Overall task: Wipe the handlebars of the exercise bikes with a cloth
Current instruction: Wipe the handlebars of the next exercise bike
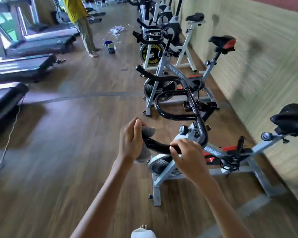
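The left hand [130, 141] grips a fuzzy grey cloth [148, 132] round the left tip of the glossy black curved handlebar [159, 147], which the right hand [187, 156] clasps with curled fingers.

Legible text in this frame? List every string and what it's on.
"SPINNER BIKE": frame tube of the second bike.
"NER BIKE": frame tube of the nearest bike; the start is hidden behind the right hand gripping the handlebar.
Print low on the nearest bike's frame: too blurred to read.
Yellow-ringed flywheel: marks unreadable.
Cloth in the left hand: no text.
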Available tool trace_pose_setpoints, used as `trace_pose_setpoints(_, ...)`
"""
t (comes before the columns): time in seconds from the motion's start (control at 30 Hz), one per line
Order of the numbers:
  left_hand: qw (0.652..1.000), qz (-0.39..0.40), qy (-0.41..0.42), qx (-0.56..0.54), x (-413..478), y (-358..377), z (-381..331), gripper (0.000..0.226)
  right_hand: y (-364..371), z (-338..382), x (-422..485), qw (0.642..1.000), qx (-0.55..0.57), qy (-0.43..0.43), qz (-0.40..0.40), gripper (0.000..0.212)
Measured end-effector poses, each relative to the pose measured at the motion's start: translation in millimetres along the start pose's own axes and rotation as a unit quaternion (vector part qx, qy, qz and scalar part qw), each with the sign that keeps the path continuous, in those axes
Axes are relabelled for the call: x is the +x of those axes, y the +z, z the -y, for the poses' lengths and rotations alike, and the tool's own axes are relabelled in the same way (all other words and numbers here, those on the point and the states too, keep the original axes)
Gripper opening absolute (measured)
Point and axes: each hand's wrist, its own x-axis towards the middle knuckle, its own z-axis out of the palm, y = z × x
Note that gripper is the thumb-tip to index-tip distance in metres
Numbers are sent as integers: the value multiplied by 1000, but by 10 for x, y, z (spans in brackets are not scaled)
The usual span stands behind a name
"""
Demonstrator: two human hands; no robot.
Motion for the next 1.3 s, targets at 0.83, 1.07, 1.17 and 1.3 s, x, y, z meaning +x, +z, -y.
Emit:
trace_pose_setpoints(0.83,994,44,-84,-52,15,19,-131,89,345,-158,-135,987,-85,-62,-126,36)
trace_pose_setpoints(1.07,899,69,256,349,-28,-70,-66,66,331,-164,-153,986,-80,-69,-127,37)
trace_pose_setpoints(1.17,858,102,283,417,48,-81,-156,66,234,-229,-103,990,-87,-71,-86,43)
trace_pose_setpoints(1.3,814,213,149,520,142,65,-380,60,114,-342,-6,991,-128,-41,-22,60)
